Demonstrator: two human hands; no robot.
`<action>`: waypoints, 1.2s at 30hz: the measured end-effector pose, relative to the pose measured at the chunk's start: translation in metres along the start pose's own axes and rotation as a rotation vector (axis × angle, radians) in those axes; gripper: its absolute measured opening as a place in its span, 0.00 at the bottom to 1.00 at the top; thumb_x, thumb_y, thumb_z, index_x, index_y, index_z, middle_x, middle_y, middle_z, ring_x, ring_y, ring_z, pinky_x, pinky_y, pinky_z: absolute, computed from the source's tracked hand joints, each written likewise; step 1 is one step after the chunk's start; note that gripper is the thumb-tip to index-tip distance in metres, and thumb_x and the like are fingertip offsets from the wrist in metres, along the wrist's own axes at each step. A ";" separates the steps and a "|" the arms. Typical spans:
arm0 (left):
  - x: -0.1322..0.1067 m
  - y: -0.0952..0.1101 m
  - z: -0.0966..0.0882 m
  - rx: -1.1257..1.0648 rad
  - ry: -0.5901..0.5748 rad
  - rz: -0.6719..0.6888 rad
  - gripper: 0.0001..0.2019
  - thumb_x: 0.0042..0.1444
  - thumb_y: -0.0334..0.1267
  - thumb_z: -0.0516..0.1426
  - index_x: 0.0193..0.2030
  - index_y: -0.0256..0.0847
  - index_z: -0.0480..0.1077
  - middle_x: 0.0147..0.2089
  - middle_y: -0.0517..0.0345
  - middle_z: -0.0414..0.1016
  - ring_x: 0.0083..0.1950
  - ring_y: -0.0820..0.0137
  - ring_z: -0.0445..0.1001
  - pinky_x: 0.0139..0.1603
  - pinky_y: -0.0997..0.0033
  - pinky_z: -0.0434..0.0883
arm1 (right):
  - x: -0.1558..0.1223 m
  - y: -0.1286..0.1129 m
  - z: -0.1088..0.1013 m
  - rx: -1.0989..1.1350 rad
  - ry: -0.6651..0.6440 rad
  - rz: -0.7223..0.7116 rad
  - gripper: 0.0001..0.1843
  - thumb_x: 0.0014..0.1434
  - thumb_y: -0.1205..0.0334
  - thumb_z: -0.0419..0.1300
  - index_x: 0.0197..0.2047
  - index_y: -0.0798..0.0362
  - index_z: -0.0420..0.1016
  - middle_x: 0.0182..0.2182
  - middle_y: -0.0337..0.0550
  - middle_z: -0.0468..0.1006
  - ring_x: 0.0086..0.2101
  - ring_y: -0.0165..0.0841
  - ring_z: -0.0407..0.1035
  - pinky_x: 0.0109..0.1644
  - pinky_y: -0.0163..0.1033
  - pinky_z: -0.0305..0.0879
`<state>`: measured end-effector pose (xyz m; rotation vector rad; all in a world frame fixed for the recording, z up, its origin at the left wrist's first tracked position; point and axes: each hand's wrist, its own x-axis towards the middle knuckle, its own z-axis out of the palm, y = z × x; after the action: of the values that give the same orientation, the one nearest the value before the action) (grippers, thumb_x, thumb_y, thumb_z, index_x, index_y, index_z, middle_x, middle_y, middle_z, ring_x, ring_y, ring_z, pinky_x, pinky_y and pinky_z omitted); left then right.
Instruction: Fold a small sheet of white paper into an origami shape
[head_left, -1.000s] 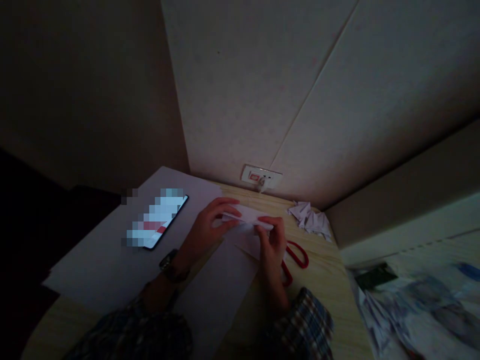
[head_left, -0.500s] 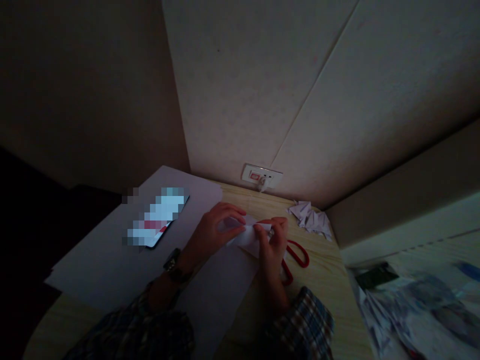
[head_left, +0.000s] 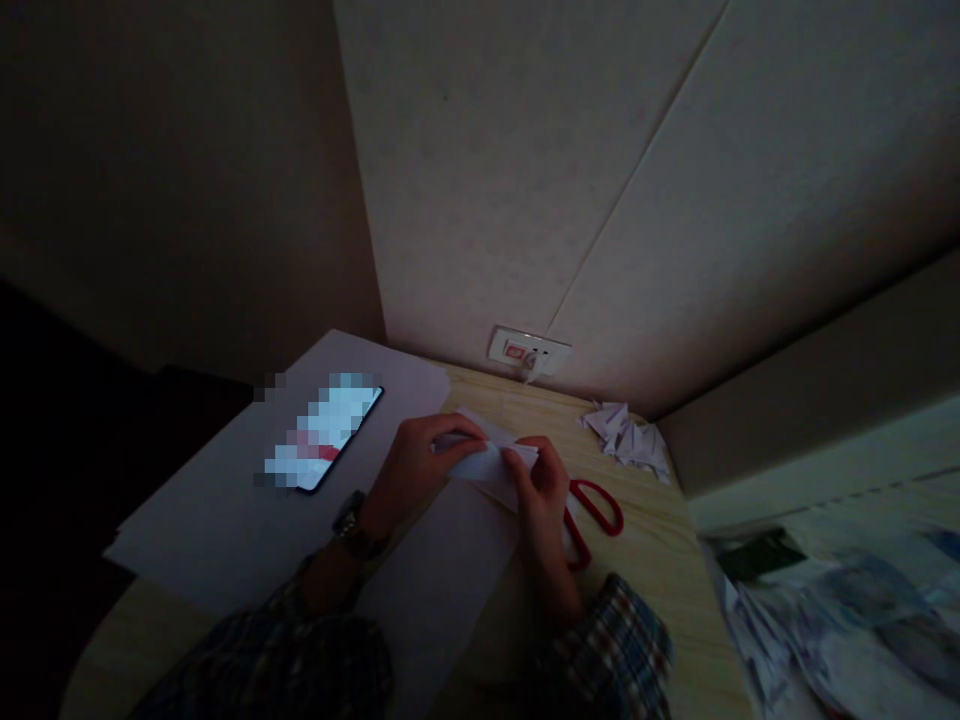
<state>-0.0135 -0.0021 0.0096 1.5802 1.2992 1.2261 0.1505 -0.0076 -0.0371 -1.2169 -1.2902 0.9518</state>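
Between my two hands is a small piece of folded white paper (head_left: 489,464), held above the table. My left hand (head_left: 431,455), with a dark watch at its wrist, pinches the left part between thumb and fingers. On the right part, my right hand (head_left: 544,475) grips with the thumb on top and the fingers curled behind. The fingertips of both hands come close together near the paper's middle. Red-handled scissors (head_left: 600,508) lie just right of my right hand, their blades hidden from view.
Large white sheets (head_left: 247,540) cover the table's left side, with a lit phone (head_left: 337,440) on them. Folded paper pieces (head_left: 628,440) lie at the back right of the wooden table (head_left: 667,560). A wall socket (head_left: 529,350) holds a plug. Several things lie in a clear bag (head_left: 847,620) beyond the right edge.
My fingers have shifted slightly on the folded paper, and the left hand's fingertips now sit lower and flatter against it. The whole view has moved a little.
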 end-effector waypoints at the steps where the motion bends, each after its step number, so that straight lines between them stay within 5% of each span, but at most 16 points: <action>1: 0.000 0.000 0.000 0.008 -0.004 0.001 0.05 0.51 0.38 0.62 0.29 0.42 0.78 0.32 0.60 0.82 0.35 0.66 0.78 0.43 0.70 0.73 | 0.000 0.000 0.000 0.006 -0.003 0.004 0.11 0.56 0.51 0.62 0.31 0.50 0.71 0.26 0.34 0.70 0.30 0.32 0.63 0.33 0.36 0.58; 10: 0.001 -0.002 0.001 -0.016 0.001 -0.024 0.05 0.51 0.39 0.63 0.33 0.42 0.77 0.36 0.57 0.82 0.40 0.64 0.79 0.46 0.67 0.74 | 0.001 0.003 0.001 0.017 0.022 0.002 0.12 0.56 0.51 0.63 0.29 0.50 0.70 0.24 0.33 0.67 0.27 0.30 0.61 0.31 0.35 0.57; 19: 0.005 -0.010 0.004 -0.438 -0.046 -0.207 0.33 0.40 0.33 0.68 0.55 0.42 0.63 0.55 0.48 0.74 0.47 0.63 0.78 0.43 0.66 0.75 | 0.001 -0.001 0.001 0.096 0.060 0.043 0.14 0.55 0.50 0.62 0.28 0.50 0.67 0.22 0.31 0.66 0.25 0.29 0.60 0.29 0.34 0.57; 26: 0.002 -0.008 0.006 -0.639 -0.045 -0.383 0.42 0.39 0.31 0.68 0.62 0.44 0.59 0.67 0.41 0.65 0.56 0.57 0.76 0.48 0.60 0.76 | 0.001 -0.002 0.003 0.094 0.096 0.039 0.15 0.55 0.50 0.63 0.28 0.50 0.66 0.22 0.30 0.65 0.24 0.28 0.59 0.27 0.34 0.56; 32: 0.000 -0.006 0.005 -0.670 -0.073 -0.459 0.38 0.42 0.33 0.67 0.62 0.42 0.62 0.46 0.52 0.82 0.42 0.64 0.80 0.42 0.66 0.76 | 0.000 0.002 0.001 0.083 0.101 0.027 0.14 0.56 0.50 0.63 0.28 0.49 0.66 0.21 0.30 0.63 0.24 0.28 0.58 0.27 0.34 0.55; 36: 0.000 0.000 0.005 -0.639 -0.018 -0.435 0.34 0.44 0.32 0.66 0.60 0.41 0.63 0.35 0.60 0.82 0.37 0.67 0.80 0.36 0.72 0.75 | 0.000 0.002 0.002 0.052 0.103 0.006 0.11 0.56 0.51 0.63 0.31 0.49 0.69 0.24 0.32 0.66 0.25 0.29 0.58 0.28 0.34 0.56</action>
<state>-0.0086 -0.0017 0.0083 0.8035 1.0204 1.1780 0.1491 -0.0076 -0.0389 -1.2143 -1.1743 0.9099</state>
